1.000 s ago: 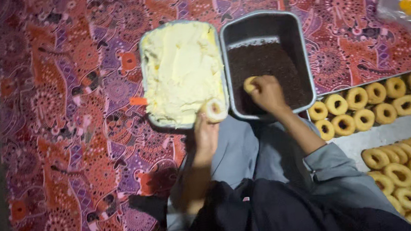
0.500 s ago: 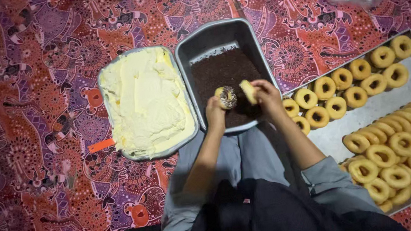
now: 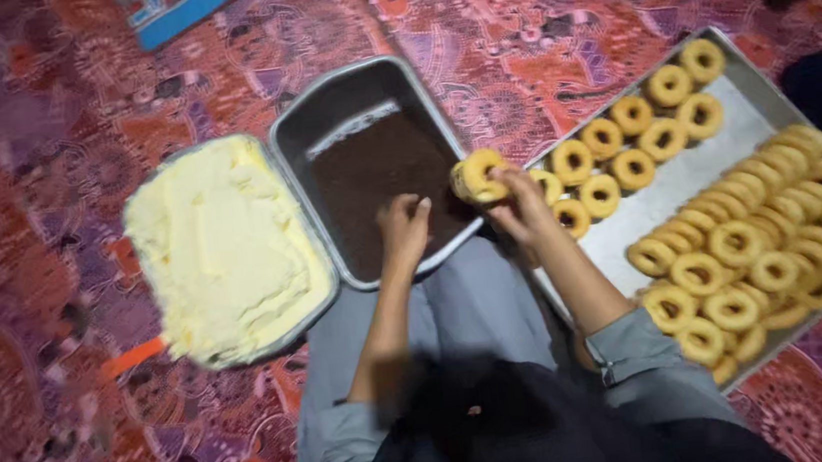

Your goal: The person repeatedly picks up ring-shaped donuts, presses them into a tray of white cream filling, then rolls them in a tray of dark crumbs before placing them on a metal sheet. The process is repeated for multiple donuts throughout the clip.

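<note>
- A patterned red cloth covers the floor under three metal trays.
- Right hand: fingers closed around a ring cookie, over the dark crumb tray's edge.
- Left hand: fingers curled loosely, resting in the dark crumbs.

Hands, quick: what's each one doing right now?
Left hand: fingers curled, down in the pan of dark sprinkles; grip cannot be told.
Right hand: closed on a ring-shaped pastry.
</note>
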